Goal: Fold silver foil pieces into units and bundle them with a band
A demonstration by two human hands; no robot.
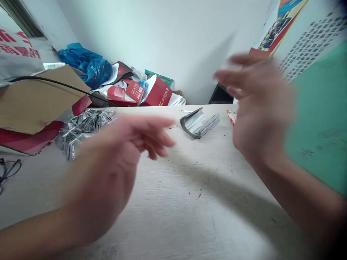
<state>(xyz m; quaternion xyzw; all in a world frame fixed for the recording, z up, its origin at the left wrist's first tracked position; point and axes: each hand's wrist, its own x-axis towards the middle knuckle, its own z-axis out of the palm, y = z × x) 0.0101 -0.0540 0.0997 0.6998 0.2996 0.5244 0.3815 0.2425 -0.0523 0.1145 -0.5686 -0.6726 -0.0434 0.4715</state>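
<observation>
My left hand (127,151) hovers over the white table, fingers stretched out to the right and nothing in them. Behind its wrist lies a pile of shiny, pleated silver strips (94,121); the hand hides part of it. Beyond the left fingertips, apart from them, a bent stack of thin silvery sheets (193,124) with dark edges rests on the table. Raised at the right is my right hand (260,104), smeared by motion, its fingers extended and apart and holding nothing visible. A small red and white packet (231,116) lies partly behind it.
Brown cardboard (40,99) and a black cable (62,83) are at the left. Along the wall stand a blue plastic bag (86,65) and red boxes (158,92). A green sheet (320,119) borders the right side. A dark box (221,94) sits behind the table.
</observation>
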